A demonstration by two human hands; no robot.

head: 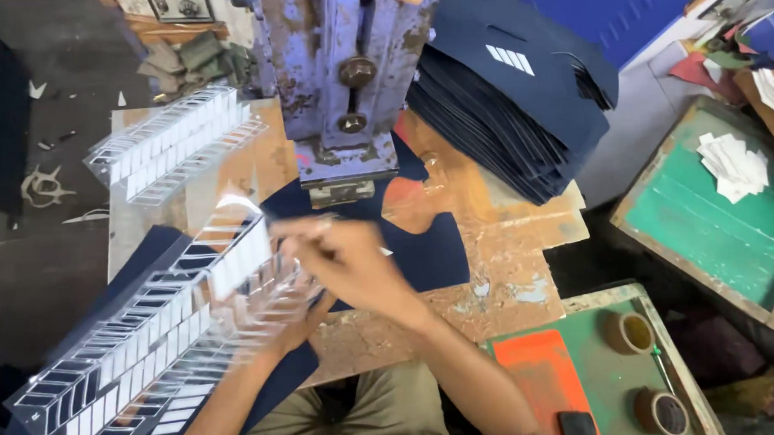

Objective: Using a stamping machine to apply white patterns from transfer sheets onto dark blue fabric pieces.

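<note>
Below the purple press (339, 80), the right hand (350, 261) pinches a clear sticker strip (149, 341); the left hand (291, 322) grips it underneath. Navy fabric stack (508, 99) sits right of the press.

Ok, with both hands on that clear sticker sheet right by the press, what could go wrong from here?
The right hand and left hand work close under the press head; fingers could be caught if it drops. The clear sheet overhangs the bench edge and may slide off or crease. The tall stack of navy pieces leans and might topple onto the work area.
</note>
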